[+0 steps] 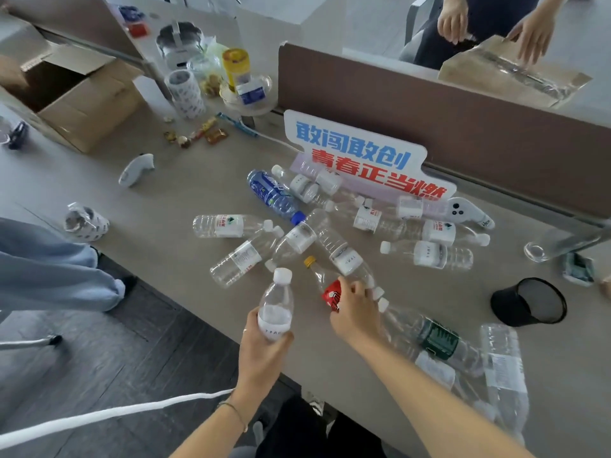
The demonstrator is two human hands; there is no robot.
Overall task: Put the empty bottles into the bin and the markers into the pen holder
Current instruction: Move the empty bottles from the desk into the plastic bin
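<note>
My left hand (264, 345) grips a clear empty bottle with a white cap (276, 305), held upright above the table's near edge. My right hand (355, 312) closes around a clear bottle with a red label and gold cap (325, 282) that lies on the table. Several more empty bottles lie scattered across the beige table (165, 193), among them a blue one (272, 195) and a green-labelled one (436, 338). A black mesh pen holder (529, 302) lies tipped on its side at the right. No markers show.
An open cardboard box (76, 94) stands at the far left. A printed sign (363, 157) leans on the brown divider (463, 127). Snacks, jars and white controllers (137, 168) lie about. Another person's legs (49, 266) stand left; someone's hands (529, 31) work beyond the divider.
</note>
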